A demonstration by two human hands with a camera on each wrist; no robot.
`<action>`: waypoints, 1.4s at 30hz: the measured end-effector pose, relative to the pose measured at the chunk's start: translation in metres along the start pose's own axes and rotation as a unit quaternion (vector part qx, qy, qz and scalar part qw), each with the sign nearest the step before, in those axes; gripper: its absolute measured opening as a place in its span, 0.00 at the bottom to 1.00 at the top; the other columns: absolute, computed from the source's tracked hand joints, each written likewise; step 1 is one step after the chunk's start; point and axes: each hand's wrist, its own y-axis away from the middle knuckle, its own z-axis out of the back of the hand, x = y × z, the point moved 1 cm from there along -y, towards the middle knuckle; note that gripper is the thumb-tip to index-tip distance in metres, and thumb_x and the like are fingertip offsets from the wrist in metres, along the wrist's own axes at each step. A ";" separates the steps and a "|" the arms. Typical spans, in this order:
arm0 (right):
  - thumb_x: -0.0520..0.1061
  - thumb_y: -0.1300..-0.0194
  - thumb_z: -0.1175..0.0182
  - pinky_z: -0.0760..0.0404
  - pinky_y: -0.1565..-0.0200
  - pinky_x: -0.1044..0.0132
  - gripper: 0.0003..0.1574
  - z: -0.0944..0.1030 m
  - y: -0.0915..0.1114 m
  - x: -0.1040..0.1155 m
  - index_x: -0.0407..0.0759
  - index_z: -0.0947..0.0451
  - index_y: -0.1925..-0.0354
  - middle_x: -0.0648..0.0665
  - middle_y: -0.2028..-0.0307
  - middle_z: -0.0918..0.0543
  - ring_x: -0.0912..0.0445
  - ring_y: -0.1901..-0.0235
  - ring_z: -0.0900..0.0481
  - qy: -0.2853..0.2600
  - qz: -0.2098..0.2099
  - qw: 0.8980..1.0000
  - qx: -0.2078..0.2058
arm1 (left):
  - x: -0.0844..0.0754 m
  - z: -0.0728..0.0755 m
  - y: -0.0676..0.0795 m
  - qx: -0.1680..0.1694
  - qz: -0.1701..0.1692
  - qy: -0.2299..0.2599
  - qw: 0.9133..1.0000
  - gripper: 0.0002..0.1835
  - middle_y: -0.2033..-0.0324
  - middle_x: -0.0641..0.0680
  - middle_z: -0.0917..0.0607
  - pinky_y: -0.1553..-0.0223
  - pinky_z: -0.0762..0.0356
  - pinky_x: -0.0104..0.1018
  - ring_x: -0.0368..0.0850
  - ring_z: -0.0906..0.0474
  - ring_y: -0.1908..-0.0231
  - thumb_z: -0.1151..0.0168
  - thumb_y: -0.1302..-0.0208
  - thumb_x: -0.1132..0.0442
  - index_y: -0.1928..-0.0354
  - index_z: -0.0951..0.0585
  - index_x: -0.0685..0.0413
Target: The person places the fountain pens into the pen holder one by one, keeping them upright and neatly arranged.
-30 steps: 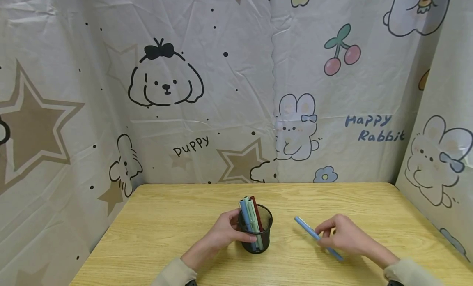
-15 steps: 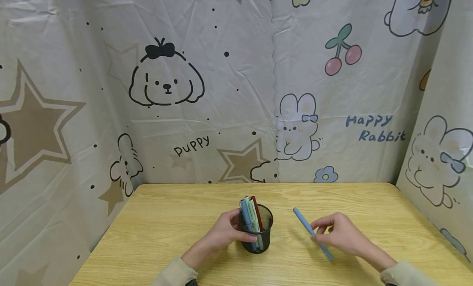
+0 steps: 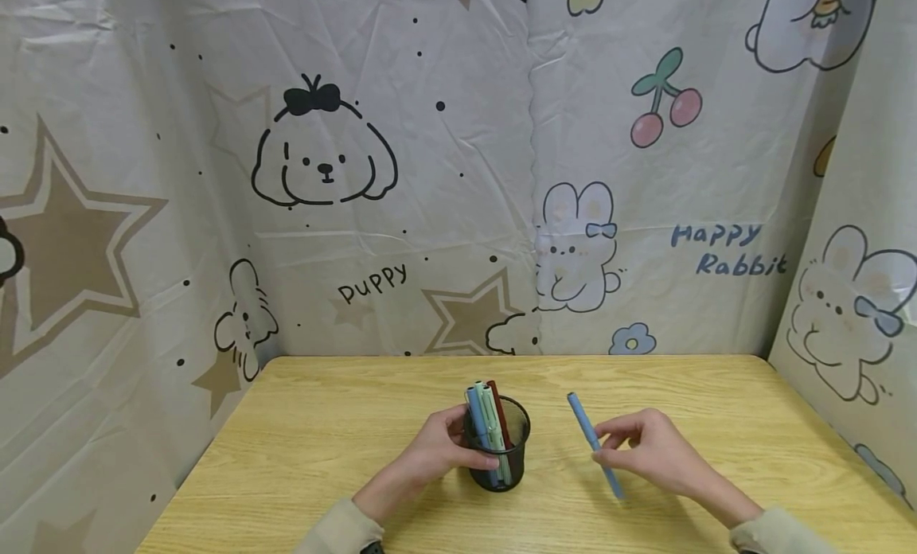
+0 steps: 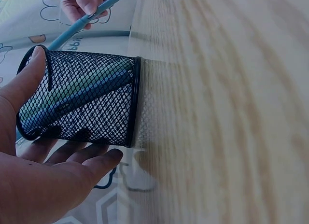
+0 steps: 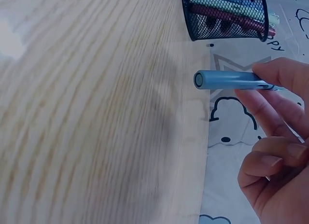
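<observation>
A black mesh pen holder [image 3: 514, 464] stands on the table, with blue, pale green and dark red pens [image 3: 490, 415] leaning inside it. My left hand [image 3: 438, 446] grips the holder from its left side, thumb across the front near the rim; the left wrist view shows the thumb on the rim and the other fingers round the mesh [image 4: 91, 98]. To the right of the holder, my right hand [image 3: 652, 450] pinches a blue pen [image 3: 583, 420] between thumb and fingers. The pen is tilted, its upper end leaning left. In the right wrist view the blue pen [image 5: 227, 80] has its lower end above the tabletop.
The light wooden table [image 3: 322, 411] reaches back to a hanging cloth [image 3: 458, 172] printed with cartoon animals, stars and cherries. More of this cloth hangs at the left and right sides.
My right hand has moved a little left towards the pen holder, and the blue pen has turned steeper. My left hand and the holder have stayed in place.
</observation>
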 end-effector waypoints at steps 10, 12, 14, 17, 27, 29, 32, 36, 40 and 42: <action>0.51 0.48 0.28 0.35 0.79 0.70 0.17 -0.001 0.000 0.008 0.47 0.15 0.59 0.54 0.75 0.16 0.58 0.81 0.33 -0.015 -0.011 1.000 -0.012 | 0.000 0.000 0.000 0.002 -0.006 -0.001 1.000 0.40 0.50 0.53 0.19 0.48 0.25 0.42 0.51 0.22 0.51 0.22 0.57 0.65 0.38 0.27 0.47; 0.51 0.48 0.28 0.35 0.78 0.70 0.17 -0.001 0.000 0.009 0.47 0.15 0.59 0.54 0.75 0.16 0.56 0.79 0.31 -0.019 -0.014 1.000 -0.014 | 0.000 0.001 0.000 0.002 -0.006 -0.001 1.000 0.40 0.50 0.53 0.19 0.48 0.25 0.42 0.51 0.22 0.51 0.22 0.57 0.65 0.38 0.27 0.47; 0.51 0.48 0.28 0.35 0.77 0.70 0.18 -0.001 -0.001 0.010 0.47 0.15 0.59 0.53 0.75 0.16 0.54 0.78 0.30 -0.021 -0.013 1.000 -0.016 | 0.000 0.001 0.000 0.002 -0.006 0.000 1.000 0.40 0.50 0.53 0.19 0.48 0.25 0.42 0.51 0.22 0.51 0.22 0.57 0.65 0.38 0.27 0.47; 0.52 0.48 0.28 0.35 0.77 0.70 0.18 -0.001 -0.001 0.012 0.47 0.15 0.58 0.54 0.74 0.15 0.53 0.75 0.28 -0.022 -0.009 0.999 -0.021 | 0.000 0.001 0.000 0.004 -0.007 0.003 1.000 0.40 0.50 0.54 0.19 0.48 0.25 0.42 0.51 0.22 0.51 0.22 0.56 0.65 0.38 0.27 0.47; 0.53 0.49 0.27 0.39 0.78 0.70 0.21 0.000 -0.002 0.023 0.46 0.15 0.57 0.54 0.74 0.15 0.58 0.78 0.34 -0.030 0.001 0.999 -0.036 | 0.000 0.001 -0.001 0.008 -0.011 0.008 1.000 0.39 0.50 0.54 0.19 0.48 0.25 0.42 0.51 0.22 0.50 0.22 0.56 0.66 0.38 0.27 0.47; 0.53 0.49 0.27 0.40 0.79 0.70 0.21 0.000 -0.001 0.024 0.45 0.15 0.57 0.54 0.74 0.15 0.59 0.79 0.35 -0.033 0.002 0.999 -0.038 | 0.000 0.001 0.000 0.007 -0.009 0.008 1.000 0.39 0.50 0.54 0.19 0.48 0.25 0.42 0.51 0.22 0.50 0.22 0.56 0.66 0.38 0.27 0.46; 0.53 0.48 0.28 0.39 0.78 0.70 0.22 0.000 -0.001 0.027 0.45 0.15 0.56 0.54 0.73 0.15 0.58 0.79 0.33 -0.038 0.002 0.998 -0.040 | 0.000 0.000 0.000 0.007 -0.007 0.007 1.000 0.39 0.50 0.54 0.19 0.48 0.26 0.42 0.51 0.22 0.50 0.22 0.56 0.65 0.38 0.27 0.46; 0.54 0.49 0.27 0.37 0.77 0.70 0.22 -0.001 -0.002 0.032 0.46 0.15 0.56 0.54 0.73 0.15 0.56 0.75 0.27 -0.044 -0.005 0.998 -0.046 | -0.001 0.000 0.000 0.007 -0.006 0.008 1.000 0.39 0.50 0.54 0.19 0.48 0.26 0.42 0.51 0.22 0.50 0.22 0.56 0.65 0.38 0.27 0.46; 0.53 0.49 0.27 0.39 0.78 0.70 0.20 -0.003 -0.004 0.036 0.47 0.15 0.58 0.54 0.74 0.15 0.57 0.78 0.30 -0.052 -0.004 0.997 -0.060 | -0.001 0.000 0.001 0.008 -0.005 0.010 1.000 0.40 0.49 0.54 0.19 0.48 0.26 0.42 0.51 0.23 0.50 0.22 0.56 0.65 0.37 0.28 0.46; 0.52 0.49 0.27 0.40 0.79 0.70 0.19 -0.004 -0.005 0.038 0.48 0.15 0.59 0.54 0.74 0.15 0.58 0.81 0.33 -0.055 0.000 0.996 -0.068 | -0.001 0.000 0.001 0.008 -0.005 0.010 1.000 0.40 0.49 0.54 0.19 0.48 0.26 0.42 0.51 0.23 0.50 0.22 0.55 0.65 0.37 0.28 0.46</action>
